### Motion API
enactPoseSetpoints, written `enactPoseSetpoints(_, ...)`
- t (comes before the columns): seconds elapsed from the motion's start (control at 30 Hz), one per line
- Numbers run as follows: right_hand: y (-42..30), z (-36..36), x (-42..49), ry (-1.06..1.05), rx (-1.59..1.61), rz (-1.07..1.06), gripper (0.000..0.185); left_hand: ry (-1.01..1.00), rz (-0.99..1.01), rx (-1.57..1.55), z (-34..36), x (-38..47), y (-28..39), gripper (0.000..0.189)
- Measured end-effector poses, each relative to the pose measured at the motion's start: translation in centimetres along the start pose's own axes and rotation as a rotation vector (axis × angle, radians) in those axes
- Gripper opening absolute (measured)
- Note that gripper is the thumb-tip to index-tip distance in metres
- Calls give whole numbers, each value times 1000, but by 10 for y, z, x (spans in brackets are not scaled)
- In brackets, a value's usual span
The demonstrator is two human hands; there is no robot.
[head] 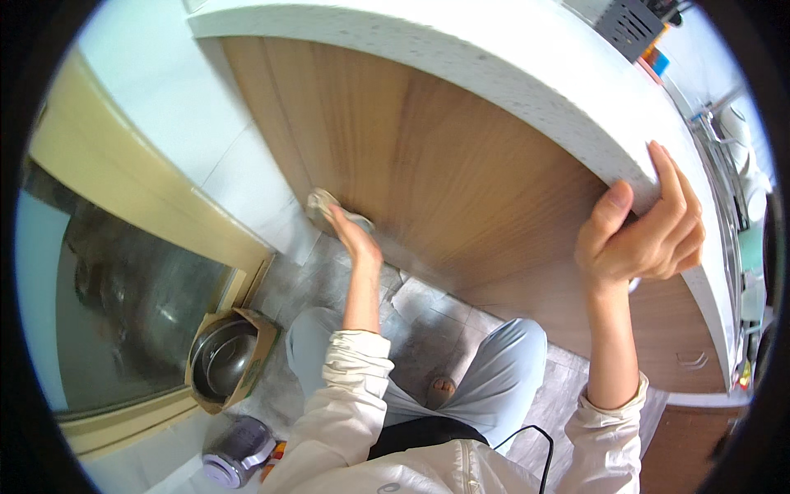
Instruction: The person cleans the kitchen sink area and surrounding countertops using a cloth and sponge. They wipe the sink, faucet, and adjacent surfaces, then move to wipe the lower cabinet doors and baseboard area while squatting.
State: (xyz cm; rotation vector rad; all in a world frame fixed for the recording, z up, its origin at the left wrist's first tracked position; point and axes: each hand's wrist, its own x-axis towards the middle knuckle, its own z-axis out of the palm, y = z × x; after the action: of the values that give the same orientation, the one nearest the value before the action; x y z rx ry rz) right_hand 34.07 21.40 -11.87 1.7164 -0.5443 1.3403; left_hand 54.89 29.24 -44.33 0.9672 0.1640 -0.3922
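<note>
My left hand [354,234] presses a folded, pale cloth [323,202] against the lower left part of a wood-grain cabinet panel [401,136], close to the white wall tiles. The fingers lie flat over the cloth, which partly shows around them. With its thumb on the front face and its fingers on top, my right hand [648,222] grips the edge of the white speckled countertop [531,92]. Part of the counter edge is hidden behind that hand.
A cardboard box [265,355] holding metal bowls [225,361] stands on the grey tiled floor beside a yellow-framed glass door [148,185]. A purple-lidded jug [237,454] is near it. A sink faucet [703,120] and a grey slotted holder [628,29] are at the upper right.
</note>
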Motion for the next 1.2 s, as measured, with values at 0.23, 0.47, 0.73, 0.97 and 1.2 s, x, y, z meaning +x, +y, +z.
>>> enactPoseSetpoints(0.23, -3, -1, 5, -10, 16, 15, 42, -394, 794, 633, 53, -169, -57, 67)
enactPoseSetpoints(0.47, -3, 1, 1, -16, 38, 61, 44, -893, 962, 1013, 16, -157, -60, 49)
enactPoseSetpoints(0.73, -10, -3, 2, -20, 113, 99, 57, -581, 1434, 812, 102, -129, 41, 36)
enactPoseSetpoints(0.97, -7, -10, 4, -67, 94, 105, 55, -958, 1334, 751, 41, -145, 29, 27)
enactPoseSetpoints(1.2, -12, -14, 0, -103, 157, 190, 58, -830, 7, 336, 68, -172, 118, 35)
